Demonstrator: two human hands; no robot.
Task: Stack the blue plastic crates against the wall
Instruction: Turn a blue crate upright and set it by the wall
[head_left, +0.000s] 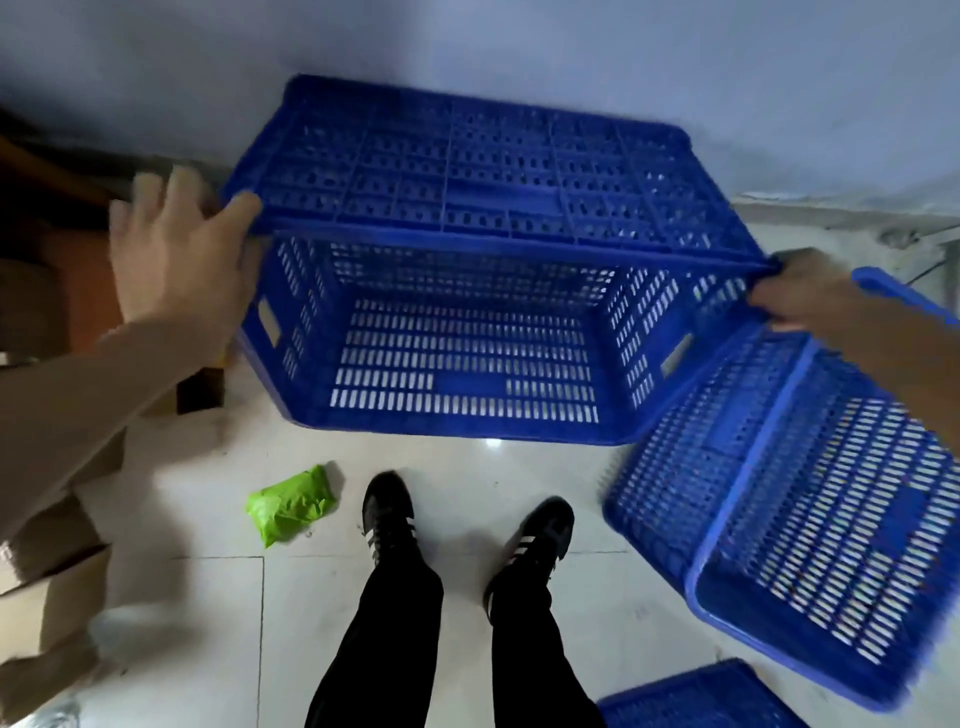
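Observation:
A large blue plastic crate lies on its side against the pale wall, its open mouth facing me. My left hand is at its upper left corner, thumb touching the rim and fingers spread apart, blurred. My right hand pinches the rim at the upper right corner. A second blue crate lies tilted on the floor at the right, under my right forearm. The corner of a third blue crate shows at the bottom edge.
A crumpled green packet lies on the white tiled floor in front of my black shoes. Cardboard boxes are piled at the left. A dark brown piece of furniture stands in the far left corner.

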